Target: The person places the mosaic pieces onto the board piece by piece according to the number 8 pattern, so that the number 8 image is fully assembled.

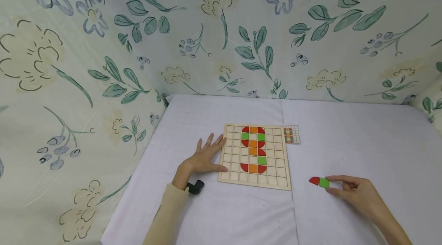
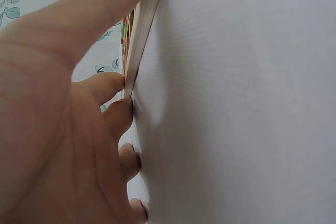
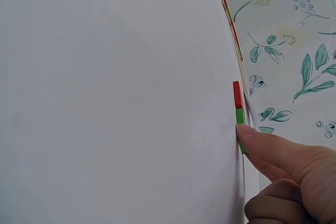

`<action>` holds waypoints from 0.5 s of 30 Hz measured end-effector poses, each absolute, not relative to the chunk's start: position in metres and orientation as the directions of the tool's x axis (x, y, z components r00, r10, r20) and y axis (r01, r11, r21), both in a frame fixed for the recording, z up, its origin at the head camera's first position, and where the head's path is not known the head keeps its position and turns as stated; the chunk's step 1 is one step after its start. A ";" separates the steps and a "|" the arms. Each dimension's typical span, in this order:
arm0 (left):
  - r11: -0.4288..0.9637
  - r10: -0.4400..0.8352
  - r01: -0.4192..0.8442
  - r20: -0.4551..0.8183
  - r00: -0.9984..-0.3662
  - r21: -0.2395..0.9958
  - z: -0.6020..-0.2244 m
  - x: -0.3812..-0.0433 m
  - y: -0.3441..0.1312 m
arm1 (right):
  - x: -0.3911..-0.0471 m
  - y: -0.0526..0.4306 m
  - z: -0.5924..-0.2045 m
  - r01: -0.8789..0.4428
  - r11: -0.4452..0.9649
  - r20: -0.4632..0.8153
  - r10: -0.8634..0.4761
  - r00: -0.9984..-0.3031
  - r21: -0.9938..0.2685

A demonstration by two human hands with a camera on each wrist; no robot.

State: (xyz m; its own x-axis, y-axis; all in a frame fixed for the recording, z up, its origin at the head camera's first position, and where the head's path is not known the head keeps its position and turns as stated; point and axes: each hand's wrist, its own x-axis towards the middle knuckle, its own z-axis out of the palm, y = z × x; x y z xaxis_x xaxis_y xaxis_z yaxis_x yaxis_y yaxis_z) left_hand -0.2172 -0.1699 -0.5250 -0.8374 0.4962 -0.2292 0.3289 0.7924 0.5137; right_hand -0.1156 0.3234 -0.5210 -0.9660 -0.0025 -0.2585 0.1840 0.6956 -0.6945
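Observation:
A wooden grid board [image 1: 277, 153] lies on the white cloth, with red, orange and green tiles set in its middle columns. My left hand [image 1: 203, 158] is spread along its left edge, the thumb over the lower left corner area and fingertips at the side. To the right of the board, my right hand [image 1: 360, 195] pinches a green square tile [image 1: 324, 183] between thumb and index finger. Right against that tile's left side is a red quarter-round tile [image 1: 314, 180]. In the right wrist view, the red tile [image 3: 237, 94] lines up end to end with the green one [image 3: 239, 115].
A small printed pattern card [image 1: 295, 136] sits at the board's upper right, partly under its edge. Near my left wrist is a black device [image 1: 196, 187]. Floral fabric [image 1: 207, 45] hangs behind and to the left of the table [image 1: 331, 137].

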 end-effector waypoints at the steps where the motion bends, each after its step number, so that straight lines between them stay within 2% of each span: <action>1: 0.792 0.496 0.328 -0.229 -0.838 0.516 -0.525 -0.217 -0.170 | -0.116 0.324 -0.521 0.185 0.693 -0.260 -0.004 -0.966 -0.696; 15: 0.792 0.494 0.325 -0.230 -0.839 0.516 -0.523 -0.217 -0.169 | -0.121 0.319 -0.519 0.065 0.735 -0.130 -0.032 -0.991 -0.675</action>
State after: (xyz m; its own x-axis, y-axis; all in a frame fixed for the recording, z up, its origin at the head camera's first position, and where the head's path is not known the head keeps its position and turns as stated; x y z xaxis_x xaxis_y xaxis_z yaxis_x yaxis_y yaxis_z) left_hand -0.2168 -0.1687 -0.5233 -0.8388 0.4937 -0.2297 0.3251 0.7925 0.5160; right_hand -0.1212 0.3188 -0.5189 -0.9910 -0.0320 -0.1296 0.0646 0.7348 -0.6752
